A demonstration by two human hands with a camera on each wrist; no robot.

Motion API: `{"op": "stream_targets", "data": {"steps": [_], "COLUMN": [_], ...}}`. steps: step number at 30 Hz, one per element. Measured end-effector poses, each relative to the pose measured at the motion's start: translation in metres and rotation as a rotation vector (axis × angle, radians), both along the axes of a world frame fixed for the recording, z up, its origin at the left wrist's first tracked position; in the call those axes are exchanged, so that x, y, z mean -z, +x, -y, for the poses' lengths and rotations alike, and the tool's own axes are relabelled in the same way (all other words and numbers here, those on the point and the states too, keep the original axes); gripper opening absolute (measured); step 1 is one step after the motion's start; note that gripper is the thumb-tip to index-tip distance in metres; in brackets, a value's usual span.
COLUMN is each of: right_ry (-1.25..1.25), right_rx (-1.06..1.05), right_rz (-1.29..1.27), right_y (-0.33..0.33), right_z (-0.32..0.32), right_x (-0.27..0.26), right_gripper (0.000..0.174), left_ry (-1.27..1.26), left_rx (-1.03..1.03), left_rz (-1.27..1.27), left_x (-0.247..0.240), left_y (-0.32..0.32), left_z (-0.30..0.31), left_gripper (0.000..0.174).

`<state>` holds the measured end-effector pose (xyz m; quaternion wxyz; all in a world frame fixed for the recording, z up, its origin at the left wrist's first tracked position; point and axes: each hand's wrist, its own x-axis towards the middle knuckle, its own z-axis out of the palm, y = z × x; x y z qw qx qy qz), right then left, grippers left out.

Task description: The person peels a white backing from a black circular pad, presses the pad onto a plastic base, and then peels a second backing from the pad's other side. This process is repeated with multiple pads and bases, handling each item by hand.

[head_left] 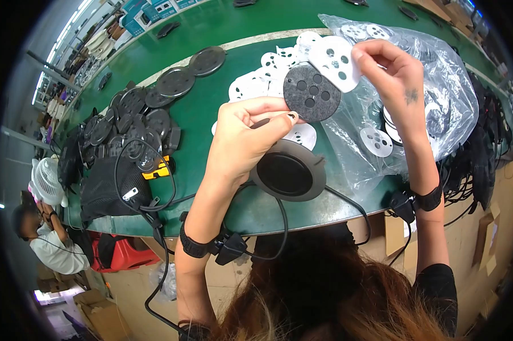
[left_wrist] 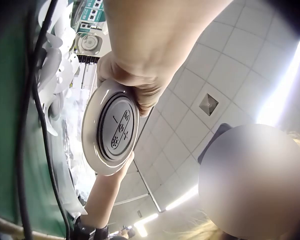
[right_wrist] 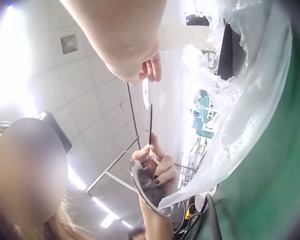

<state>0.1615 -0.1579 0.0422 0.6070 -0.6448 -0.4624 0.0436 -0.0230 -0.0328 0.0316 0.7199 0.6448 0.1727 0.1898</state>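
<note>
My left hand (head_left: 233, 136) pinches a thin dark grey disc with round holes (head_left: 311, 109) between thumb and fingertips. Its other fingers hold a round control panel (head_left: 287, 175); the left wrist view shows the panel's button face (left_wrist: 121, 127) with a pale glossy rim. My right hand (head_left: 394, 77) pinches the edge of a white sheet with matching holes (head_left: 347, 54). In the head view, the white sheet's lower left edge meets the dark disc's upper right. From the right wrist view, the sheet (right_wrist: 145, 93) and the disc (right_wrist: 150, 125) appear edge-on, end to end.
White perforated pieces (head_left: 248, 86) lie heaped on the green table (head_left: 211, 190) behind the hands. A clear plastic bag (head_left: 449, 74) with more pieces lies right. Dark round parts (head_left: 177, 82), a black pouch (head_left: 109, 187) and a yellow tool (head_left: 157, 169) are left. Cables (head_left: 347, 199) cross the front edge.
</note>
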Motion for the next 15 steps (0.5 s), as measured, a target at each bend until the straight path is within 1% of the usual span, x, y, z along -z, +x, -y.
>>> {"op": "stream_targets", "data": {"steps": [2, 3, 5, 7, 9, 10, 11, 12, 13, 14, 15], "right_ry": [0.01, 0.01, 0.102, 0.061, -0.043, -0.056, -0.053, 0.031, 0.112, 0.158, 0.158], "right_rx": [0.19, 0.19, 0.206, 0.162, -0.058, -0.067, -0.068, -0.118, -0.17, -0.22, -0.222], "right_rz": [0.03, 0.032, 0.01, 0.039, 0.139, 0.269, 0.269, 0.193, 0.116, 0.057, 0.058], "right_y": [0.005, 0.007, 0.012, 0.014, 0.005, 0.0, -0.004, -0.008, -0.011, -0.012, -0.015], "right_z": [-0.001, -0.001, -0.003, -0.003, -0.008, -0.011, -0.012, -0.014, -0.014, -0.013, -0.012], "right_x": [0.0, 0.0, 0.001, 0.006, 0.011, 0.011, 0.011, 0.011, 0.01, 0.01, 0.008], "right_gripper": [0.017, 0.017, 0.019, 0.021, 0.022, 0.027, 0.027, 0.03, 0.034, 0.04, 0.04], "left_ry": [0.0, 0.0, -0.028, -0.055, -0.084, -0.08, -0.145, -0.21, -0.209, -0.313, -0.416], "left_rx": [0.019, 0.04, 0.039, 0.036, 0.056, 0.054, 0.067, 0.079, 0.076, 0.104, 0.134], "left_rz": [-0.027, -0.057, -0.042, -0.023, 0.051, 0.052, 0.11, 0.168, 0.17, 0.191, 0.211], "left_x": [-0.003, -0.004, -0.004, -0.004, -0.003, -0.003, -0.001, 0.0, 0.002, 0.003, 0.003], "left_y": [-0.002, -0.003, -0.003, -0.003, -0.003, -0.003, -0.002, -0.002, -0.002, -0.002, -0.002], "left_z": [-0.002, -0.003, -0.003, -0.004, -0.005, -0.005, -0.006, -0.007, -0.009, -0.011, -0.012], "left_gripper": [0.021, 0.022, 0.021, 0.021, 0.019, 0.019, 0.02, 0.021, 0.021, 0.022, 0.023]}}
